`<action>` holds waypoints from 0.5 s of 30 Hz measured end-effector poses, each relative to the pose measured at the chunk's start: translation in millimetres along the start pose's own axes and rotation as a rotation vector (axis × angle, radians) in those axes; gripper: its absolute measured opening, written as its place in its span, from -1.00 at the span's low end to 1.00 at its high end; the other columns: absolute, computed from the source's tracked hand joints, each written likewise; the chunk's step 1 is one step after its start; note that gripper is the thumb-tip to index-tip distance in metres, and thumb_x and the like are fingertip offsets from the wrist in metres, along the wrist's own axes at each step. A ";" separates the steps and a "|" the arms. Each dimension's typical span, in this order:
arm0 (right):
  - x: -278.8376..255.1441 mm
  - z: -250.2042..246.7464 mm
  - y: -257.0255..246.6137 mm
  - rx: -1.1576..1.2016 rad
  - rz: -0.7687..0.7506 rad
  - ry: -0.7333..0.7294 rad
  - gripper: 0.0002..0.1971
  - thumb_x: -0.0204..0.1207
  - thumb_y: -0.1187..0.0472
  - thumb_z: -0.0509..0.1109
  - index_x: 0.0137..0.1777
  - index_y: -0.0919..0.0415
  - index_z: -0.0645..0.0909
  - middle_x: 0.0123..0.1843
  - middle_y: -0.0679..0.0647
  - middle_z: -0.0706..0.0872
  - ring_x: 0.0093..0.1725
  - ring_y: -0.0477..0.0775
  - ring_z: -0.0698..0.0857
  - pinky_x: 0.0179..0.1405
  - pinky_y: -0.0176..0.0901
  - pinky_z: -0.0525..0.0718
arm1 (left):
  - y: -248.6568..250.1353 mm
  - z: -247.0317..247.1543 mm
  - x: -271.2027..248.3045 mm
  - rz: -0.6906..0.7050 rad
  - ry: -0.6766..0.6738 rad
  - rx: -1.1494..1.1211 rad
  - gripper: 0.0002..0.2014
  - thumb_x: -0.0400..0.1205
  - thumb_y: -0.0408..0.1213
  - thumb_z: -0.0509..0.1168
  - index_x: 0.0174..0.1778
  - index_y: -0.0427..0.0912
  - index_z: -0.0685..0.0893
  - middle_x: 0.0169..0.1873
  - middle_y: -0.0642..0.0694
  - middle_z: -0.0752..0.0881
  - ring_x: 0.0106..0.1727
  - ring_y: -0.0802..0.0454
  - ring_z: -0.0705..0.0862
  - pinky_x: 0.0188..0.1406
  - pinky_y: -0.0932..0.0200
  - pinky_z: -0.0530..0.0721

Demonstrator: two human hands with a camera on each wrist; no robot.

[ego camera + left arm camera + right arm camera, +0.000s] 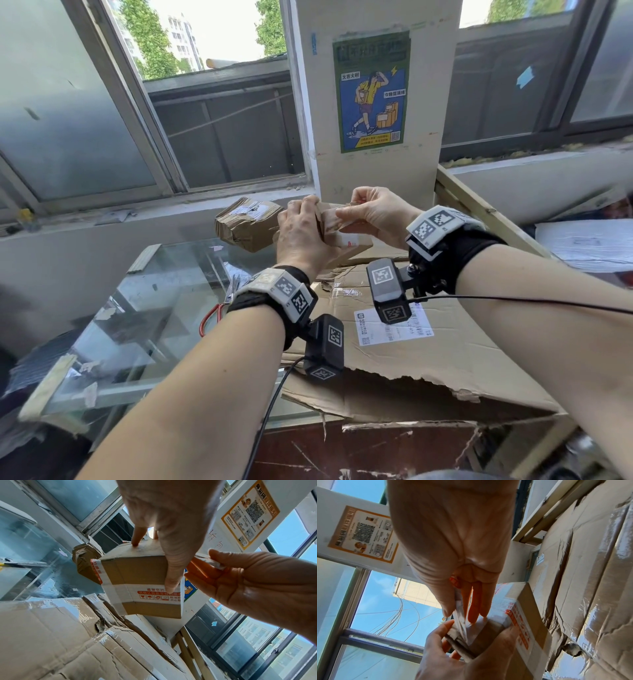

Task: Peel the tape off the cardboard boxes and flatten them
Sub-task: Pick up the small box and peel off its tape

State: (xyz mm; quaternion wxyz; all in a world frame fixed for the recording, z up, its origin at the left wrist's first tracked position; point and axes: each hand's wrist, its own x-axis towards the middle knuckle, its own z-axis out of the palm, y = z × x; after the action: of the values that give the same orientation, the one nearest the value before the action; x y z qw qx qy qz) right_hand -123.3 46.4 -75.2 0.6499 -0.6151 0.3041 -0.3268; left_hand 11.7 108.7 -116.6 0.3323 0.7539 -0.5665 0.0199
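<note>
My left hand point(301, 233) grips a small cardboard box point(346, 240) held up in front of the pillar. The box point(142, 574) is wrapped in white tape with red print; my left thumb lies along its side and a finger presses its top. My right hand point(373, 216) pinches a strip of tape point(214, 562) between thumb and fingers at the box's upper end. In the right wrist view the tape strip point(459, 609) stretches from my right hand point(453, 540) down to the box point(527, 608), still stuck at the edge held by my left hand point(453, 655).
A crumpled, taped box point(246, 222) lies just left of my hands by the window sill. A large flattened carton point(428, 359) with a shipping label covers the surface below. Red-handled scissors point(214, 315) lie on the glass table point(137, 325). A wooden frame point(479, 205) runs along the right.
</note>
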 end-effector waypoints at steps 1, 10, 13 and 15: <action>-0.2 -0.1 -0.1 0.007 0.003 -0.005 -0.68 0.48 0.47 0.41 -0.35 0.21 0.36 -0.31 0.18 0.62 -0.24 0.12 0.70 -0.14 -0.13 0.77 | 0.3 -0.7 0.0 -0.002 0.009 -0.015 -0.05 0.25 0.16 0.60 0.51 -0.02 0.32 0.36 -0.08 0.43 0.39 -0.10 0.37 0.43 -0.02 0.40; -0.6 1.3 -2.7 0.061 0.020 0.021 -0.68 0.49 0.51 0.37 -0.34 0.20 0.36 -0.30 0.18 0.63 -0.23 0.13 0.72 -0.10 -0.10 0.74 | 1.3 -4.2 0.1 -0.007 0.043 -0.064 -0.18 0.32 0.00 0.58 0.46 -0.05 0.36 0.33 -0.12 0.43 0.35 -0.12 0.38 0.35 0.04 0.39; -2.6 1.3 -3.8 0.082 0.019 0.036 -0.67 0.51 0.52 0.36 -0.36 0.20 0.34 -0.33 0.17 0.61 -0.29 0.10 0.72 -0.21 -0.12 0.75 | 2.3 -4.5 0.3 -0.005 0.040 -0.084 -0.17 0.31 -0.01 0.59 0.46 -0.05 0.37 0.33 -0.11 0.43 0.34 -0.12 0.38 0.36 0.06 0.37; -4.0 0.8 -4.0 0.089 0.024 0.052 -0.65 0.52 0.51 0.35 -0.36 0.19 0.33 -0.32 0.17 0.61 -0.27 0.12 0.71 -0.34 -0.17 0.76 | 3.7 -4.6 0.2 0.003 0.035 -0.093 -0.16 0.30 0.03 0.59 0.45 -0.04 0.37 0.33 -0.10 0.43 0.34 -0.11 0.38 0.36 0.07 0.37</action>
State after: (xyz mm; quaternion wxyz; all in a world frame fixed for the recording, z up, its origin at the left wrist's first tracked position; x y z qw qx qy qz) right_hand -125.2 50.0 -71.2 0.6723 -0.5731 0.3134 -0.3484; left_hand 10.1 110.4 -111.1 0.3765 0.7364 -0.5621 0.0072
